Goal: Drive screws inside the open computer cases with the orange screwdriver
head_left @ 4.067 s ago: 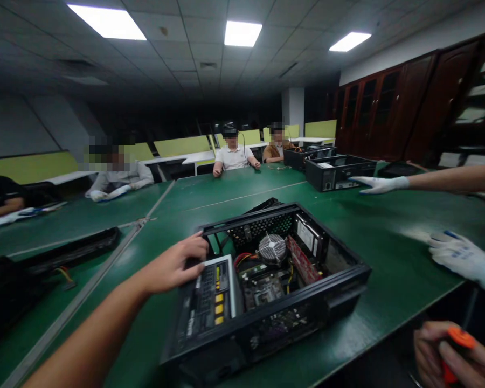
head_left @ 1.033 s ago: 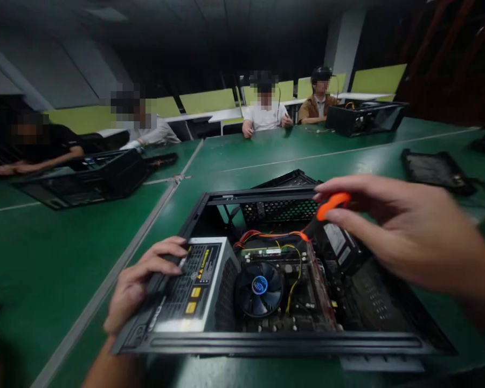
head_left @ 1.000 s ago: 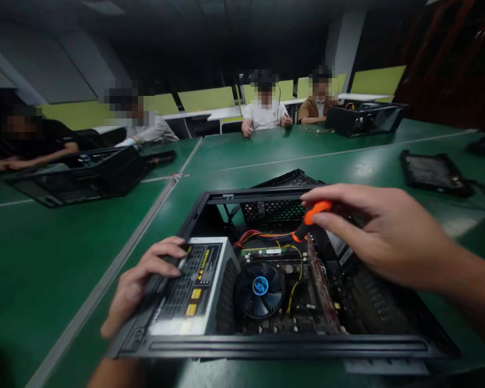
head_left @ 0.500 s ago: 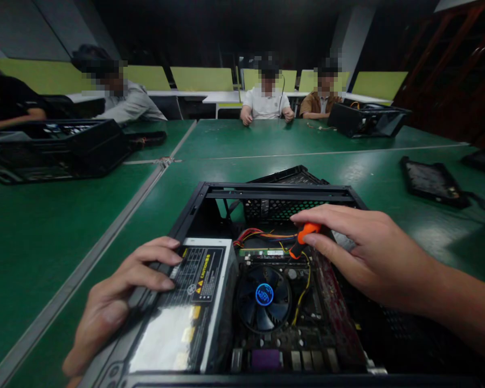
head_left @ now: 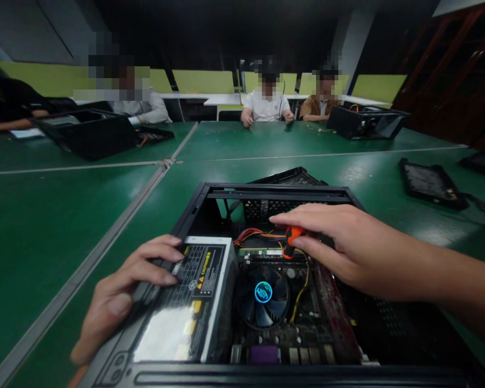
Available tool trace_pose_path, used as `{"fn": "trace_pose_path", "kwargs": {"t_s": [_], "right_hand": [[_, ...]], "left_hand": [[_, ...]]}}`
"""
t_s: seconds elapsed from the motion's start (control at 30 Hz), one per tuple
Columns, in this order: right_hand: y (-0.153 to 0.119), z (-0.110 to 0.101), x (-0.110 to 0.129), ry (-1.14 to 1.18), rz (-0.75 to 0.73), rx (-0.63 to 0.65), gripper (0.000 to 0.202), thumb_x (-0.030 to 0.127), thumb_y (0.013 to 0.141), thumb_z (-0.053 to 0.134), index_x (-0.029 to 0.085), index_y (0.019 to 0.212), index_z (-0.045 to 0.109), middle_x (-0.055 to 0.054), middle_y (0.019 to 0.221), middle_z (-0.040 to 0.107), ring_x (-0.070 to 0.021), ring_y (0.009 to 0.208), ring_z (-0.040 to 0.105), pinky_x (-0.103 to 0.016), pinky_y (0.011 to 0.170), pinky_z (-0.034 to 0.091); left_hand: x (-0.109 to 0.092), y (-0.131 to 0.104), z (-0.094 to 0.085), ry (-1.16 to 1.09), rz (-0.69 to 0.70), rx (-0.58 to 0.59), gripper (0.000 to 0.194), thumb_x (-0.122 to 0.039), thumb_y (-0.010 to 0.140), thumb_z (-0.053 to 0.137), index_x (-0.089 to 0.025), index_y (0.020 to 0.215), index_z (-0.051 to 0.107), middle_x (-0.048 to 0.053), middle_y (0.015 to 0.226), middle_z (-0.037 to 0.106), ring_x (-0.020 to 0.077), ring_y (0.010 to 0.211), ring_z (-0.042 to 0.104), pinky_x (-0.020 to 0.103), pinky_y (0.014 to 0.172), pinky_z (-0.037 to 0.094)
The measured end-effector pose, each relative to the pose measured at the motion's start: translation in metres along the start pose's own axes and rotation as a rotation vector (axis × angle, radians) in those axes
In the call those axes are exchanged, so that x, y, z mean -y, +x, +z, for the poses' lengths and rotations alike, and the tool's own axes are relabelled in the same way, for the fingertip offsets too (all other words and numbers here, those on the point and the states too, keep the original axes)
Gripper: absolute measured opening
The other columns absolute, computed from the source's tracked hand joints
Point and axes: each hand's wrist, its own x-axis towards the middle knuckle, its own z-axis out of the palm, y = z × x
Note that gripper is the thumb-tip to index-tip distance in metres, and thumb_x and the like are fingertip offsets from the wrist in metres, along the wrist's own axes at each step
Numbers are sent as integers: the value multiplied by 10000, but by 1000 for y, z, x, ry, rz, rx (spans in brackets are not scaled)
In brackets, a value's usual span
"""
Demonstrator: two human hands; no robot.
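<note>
An open black computer case [head_left: 267,189] lies in front of me. My left hand [head_left: 125,291] holds its left edge, with the fingers bent over the label of the power supply [head_left: 204,275] and the thumb outside. Pinched between thumb and fingers of my right hand [head_left: 347,248] is a short orange-and-black screwdriver [head_left: 293,238], pointing down into the case; its tip is hidden. Below it is the black cooling fan [head_left: 262,315] with a lit-looking blue centre. A green memory stick [head_left: 250,251] and a yellow cable [head_left: 305,283] are close to the screwdriver.
A dusty black panel [head_left: 432,183] is on the green table [head_left: 234,148] at right. Another case [head_left: 367,121] stands at the far right, and a tilted one [head_left: 89,134] at left. Several people sit across the table. A black grille part [head_left: 295,173] lies behind my case.
My right hand has shifted left with the screwdriver, which stands more upright. At far left, the other case has been tilted and moved away by the people there. My left hand stays nearly in place.
</note>
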Motion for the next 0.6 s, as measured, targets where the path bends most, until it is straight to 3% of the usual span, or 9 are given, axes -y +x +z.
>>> {"fn": "trace_pose_path", "kwargs": {"t_s": [0.2, 0.4, 0.6], "right_hand": [[-20, -10, 9, 6, 58, -125, 298, 216, 981, 519, 204, 1264, 610, -48, 1203, 689, -203, 1065, 659, -319, 941, 526], [-44, -12, 26, 212, -15, 47, 381, 161, 965, 528, 269, 1330, 541, -9, 1131, 699, -162, 957, 677, -232, 801, 557], [-40, -4, 26, 244, -33, 13, 347, 133, 963, 506, 238, 1291, 556, -33, 1092, 704, -168, 951, 670, -240, 800, 555]], "left_hand": [[-6, 2, 3, -11, 12, -3, 363, -521, 909, 405, -320, 904, 708, 24, 1060, 654, 338, 1157, 479, 531, 1079, 339], [-9, 4, 5, -13, -8, -28, 357, -532, 895, 438, -313, 868, 719, 32, 1015, 658, 338, 1139, 492, 556, 1074, 346], [-14, 8, 6, -3, 7, -36, 353, -522, 891, 450, -311, 843, 730, 29, 983, 668, 323, 1096, 529, 526, 1052, 385]]}}
